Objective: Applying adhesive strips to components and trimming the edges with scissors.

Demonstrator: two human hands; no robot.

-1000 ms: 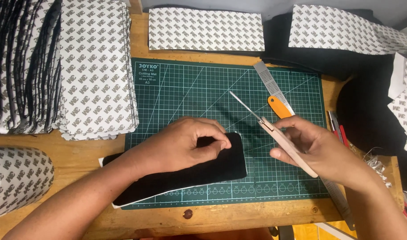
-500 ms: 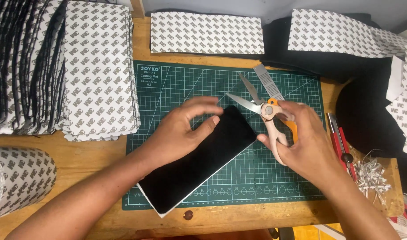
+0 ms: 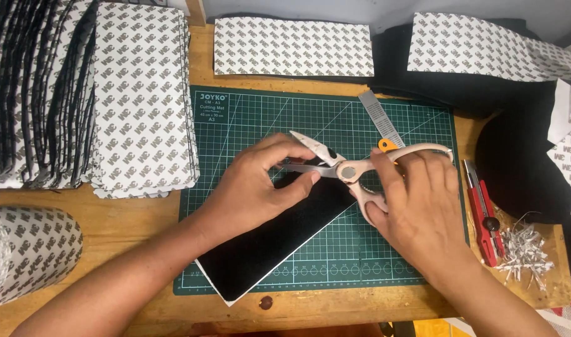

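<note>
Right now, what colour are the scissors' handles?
The scissors have pale pinkish-beige handles, seen best in the head view.

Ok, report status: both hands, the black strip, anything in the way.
Right hand grips open scissors. Left hand pins black strip on green cutting mat, blades at strip's upper corner. Left fingertips close under the blades; metal ruler lies behind.

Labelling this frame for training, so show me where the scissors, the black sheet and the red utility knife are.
scissors (image 3: 346,171), head view, on the round pivot.
black sheet (image 3: 279,240), head view, on its bare middle.
red utility knife (image 3: 485,215), head view, on the red body.
</note>
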